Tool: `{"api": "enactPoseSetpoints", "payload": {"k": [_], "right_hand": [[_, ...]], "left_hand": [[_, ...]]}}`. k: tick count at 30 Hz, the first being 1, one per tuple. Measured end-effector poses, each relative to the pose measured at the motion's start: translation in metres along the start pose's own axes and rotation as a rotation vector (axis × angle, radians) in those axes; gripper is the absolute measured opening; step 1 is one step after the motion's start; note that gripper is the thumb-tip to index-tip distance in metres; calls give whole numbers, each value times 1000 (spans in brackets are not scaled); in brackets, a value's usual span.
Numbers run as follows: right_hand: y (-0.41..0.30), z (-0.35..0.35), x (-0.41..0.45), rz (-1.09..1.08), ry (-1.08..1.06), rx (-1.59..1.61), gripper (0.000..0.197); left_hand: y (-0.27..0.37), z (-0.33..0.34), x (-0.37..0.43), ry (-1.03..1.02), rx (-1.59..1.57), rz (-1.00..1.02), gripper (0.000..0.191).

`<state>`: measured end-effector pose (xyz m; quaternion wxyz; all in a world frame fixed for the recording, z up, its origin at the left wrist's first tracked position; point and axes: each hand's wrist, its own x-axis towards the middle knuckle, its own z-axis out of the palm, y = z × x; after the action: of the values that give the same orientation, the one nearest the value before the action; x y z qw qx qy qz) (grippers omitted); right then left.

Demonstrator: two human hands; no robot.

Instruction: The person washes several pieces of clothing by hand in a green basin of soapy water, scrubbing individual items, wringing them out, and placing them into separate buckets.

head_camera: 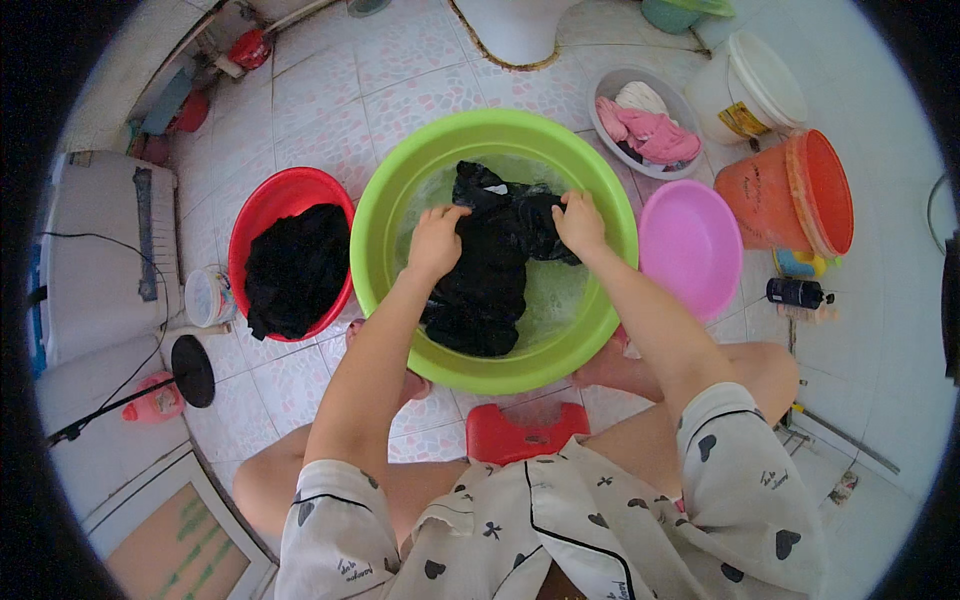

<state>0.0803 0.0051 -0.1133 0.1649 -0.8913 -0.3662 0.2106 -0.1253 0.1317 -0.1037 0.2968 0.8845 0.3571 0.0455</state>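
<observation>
A wet black garment [487,277] lies spread in sudsy water inside a large lime-green plastic basin [495,376]. At the garment's left edge, my left hand [436,238] pinches the cloth between thumb and fingers. My right hand [582,226] grips a bunched part of it on the right, with the fingertips curled over the fabric. A small white tag shows near the garment's top. Just left of the basin, a red basin [244,247] holds a heap of black clothing [296,270].
A pink basin [690,247] touches the green basin's right side. Beyond it stand a grey basin [600,82] of pink and white cloth [660,135], an orange bucket [757,199] and a white bucket [739,90]. A red plastic stool [525,435] is under me; a black round-based stand [193,371] is left.
</observation>
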Motion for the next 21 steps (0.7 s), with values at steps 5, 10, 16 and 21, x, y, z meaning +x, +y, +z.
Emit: {"api": "enactPoseSetpoints", "payload": {"k": [5,10,16,21], "right_hand": [[-20,18,4,-168,115,-204,33],[2,29,-18,-428,-28,-178,23],[35,18,-76,-578,-181,-305,26],[28,18,-87,-232,-261,-71,29]], "left_hand": [[-2,32,43,135,408,202,47],[2,27,53,-90,613,177,34],[-13,-5,10,-337,545,433,23],[14,-13,-47,-479,411,298,24]]}}
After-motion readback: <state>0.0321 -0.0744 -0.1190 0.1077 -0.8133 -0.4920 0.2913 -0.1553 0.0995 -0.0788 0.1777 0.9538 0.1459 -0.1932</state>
